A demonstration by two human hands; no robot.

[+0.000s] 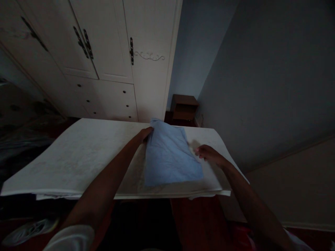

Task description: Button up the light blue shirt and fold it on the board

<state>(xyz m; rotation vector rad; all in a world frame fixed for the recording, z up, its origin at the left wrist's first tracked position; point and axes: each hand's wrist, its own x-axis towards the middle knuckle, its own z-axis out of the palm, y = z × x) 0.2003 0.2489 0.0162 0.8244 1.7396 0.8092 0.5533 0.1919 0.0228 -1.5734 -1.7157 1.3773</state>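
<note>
A light blue folded cloth (170,155) lies on a white padded board (78,153), slightly wrinkled, with its near edge close to the board's front. Whether it is a garment cannot be made out. At the cloth's upper left edge is my left hand (146,134), closed on the fabric there, some of its fingers hidden by the cloth. My right hand (208,154) hovers just past the cloth's right edge, a little apart from it. Its fingers are curled in, slightly blurred, and nothing shows in them.
Beyond the board stands a white wardrobe (151,83) with dark handles and drawers. A small brown nightstand (184,104) sits in the far corner, beside a grey wall (282,80) on the right. On the floor at lower left is a sneaker (31,230).
</note>
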